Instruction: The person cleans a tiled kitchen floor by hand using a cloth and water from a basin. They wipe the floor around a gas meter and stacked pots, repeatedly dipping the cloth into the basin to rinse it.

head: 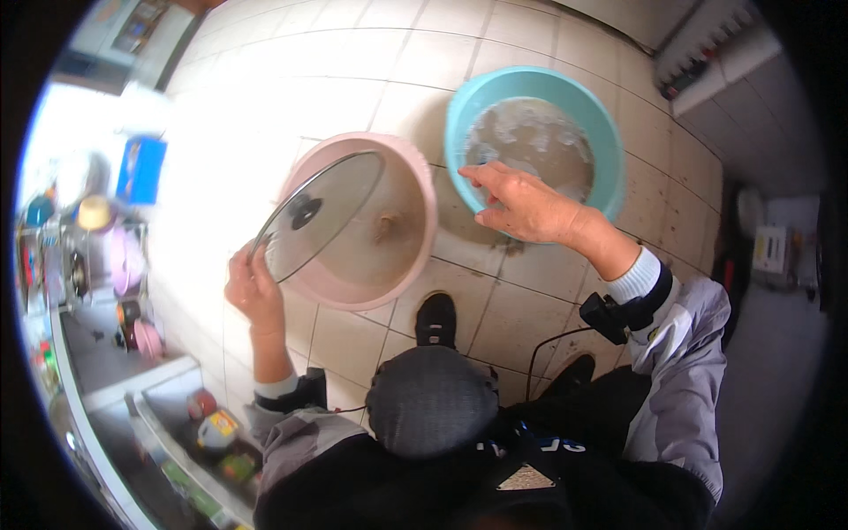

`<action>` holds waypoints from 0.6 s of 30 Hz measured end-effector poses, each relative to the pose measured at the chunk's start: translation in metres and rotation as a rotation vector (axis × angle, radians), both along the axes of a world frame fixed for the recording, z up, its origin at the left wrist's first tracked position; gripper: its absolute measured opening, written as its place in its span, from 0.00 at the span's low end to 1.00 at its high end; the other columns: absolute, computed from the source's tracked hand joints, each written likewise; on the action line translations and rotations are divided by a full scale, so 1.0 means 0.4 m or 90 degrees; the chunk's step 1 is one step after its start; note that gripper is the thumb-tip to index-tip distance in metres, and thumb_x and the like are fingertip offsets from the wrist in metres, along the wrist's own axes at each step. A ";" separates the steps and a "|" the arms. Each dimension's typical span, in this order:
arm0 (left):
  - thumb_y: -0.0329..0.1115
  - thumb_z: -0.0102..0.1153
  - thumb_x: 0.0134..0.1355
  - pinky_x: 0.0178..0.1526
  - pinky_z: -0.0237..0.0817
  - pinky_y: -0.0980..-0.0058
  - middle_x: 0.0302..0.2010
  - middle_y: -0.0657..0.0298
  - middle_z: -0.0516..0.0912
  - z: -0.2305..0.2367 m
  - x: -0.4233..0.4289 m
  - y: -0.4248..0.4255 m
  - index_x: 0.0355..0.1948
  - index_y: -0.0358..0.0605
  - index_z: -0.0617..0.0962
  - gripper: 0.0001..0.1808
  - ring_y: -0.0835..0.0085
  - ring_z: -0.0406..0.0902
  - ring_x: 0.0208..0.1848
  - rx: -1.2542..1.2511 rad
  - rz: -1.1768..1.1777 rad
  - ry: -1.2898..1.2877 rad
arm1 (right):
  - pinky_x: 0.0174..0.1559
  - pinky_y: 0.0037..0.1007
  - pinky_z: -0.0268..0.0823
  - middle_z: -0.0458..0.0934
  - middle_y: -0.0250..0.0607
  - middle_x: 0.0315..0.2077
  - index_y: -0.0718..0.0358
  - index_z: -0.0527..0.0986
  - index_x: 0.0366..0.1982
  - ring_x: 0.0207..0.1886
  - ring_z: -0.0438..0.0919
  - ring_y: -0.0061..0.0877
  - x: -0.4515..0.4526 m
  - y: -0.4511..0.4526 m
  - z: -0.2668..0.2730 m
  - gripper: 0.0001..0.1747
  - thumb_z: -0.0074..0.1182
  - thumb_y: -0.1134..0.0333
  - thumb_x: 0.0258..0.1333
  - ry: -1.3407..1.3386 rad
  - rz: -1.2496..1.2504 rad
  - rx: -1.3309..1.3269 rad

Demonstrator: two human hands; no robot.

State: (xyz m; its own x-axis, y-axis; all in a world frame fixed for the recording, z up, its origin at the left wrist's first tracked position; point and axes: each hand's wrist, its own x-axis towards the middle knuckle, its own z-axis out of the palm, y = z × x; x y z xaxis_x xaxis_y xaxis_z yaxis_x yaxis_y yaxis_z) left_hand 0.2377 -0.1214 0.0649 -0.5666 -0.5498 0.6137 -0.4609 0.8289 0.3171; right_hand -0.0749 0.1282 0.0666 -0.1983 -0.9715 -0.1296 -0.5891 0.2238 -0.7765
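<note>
My left hand (255,281) grips the rim of a glass pot lid (331,215) with a black knob, which is tilted above a pink plastic basin (427,218). Cloudy water fills much of that basin, and a brownish thing (387,227), too blurred to name, shows in it. My right hand (523,199) is over the near left rim of a turquoise plastic basin (608,152). Its fingers are apart and nothing shows between them. Murky water with foam (530,132) lies in the turquoise basin.
Both basins stand on a tiled floor (424,109). My shoe (436,318) is just below them. Shelves with bowls and a pink basin (126,262) line the left side, near a blue container (141,170). A low tiled ledge (729,73) runs along the upper right.
</note>
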 end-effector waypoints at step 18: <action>0.34 0.55 0.63 0.39 0.75 0.70 0.36 0.52 0.81 0.069 0.005 -0.021 0.39 0.37 0.70 0.11 0.62 0.81 0.37 0.572 0.085 0.523 | 0.51 0.27 0.65 0.76 0.40 0.43 0.66 0.78 0.40 0.48 0.73 0.24 0.179 -0.272 -0.217 0.19 0.66 0.63 0.47 -0.674 -0.128 -0.027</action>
State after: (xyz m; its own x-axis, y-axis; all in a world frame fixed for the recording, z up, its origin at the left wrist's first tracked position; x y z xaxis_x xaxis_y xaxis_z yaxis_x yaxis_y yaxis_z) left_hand 0.2398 -0.1297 0.0925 -0.0966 -0.9861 0.1351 0.0817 0.1274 0.9885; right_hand -0.0035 0.0193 -0.0202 -0.1608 -0.9415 -0.2962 0.4308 0.2031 -0.8793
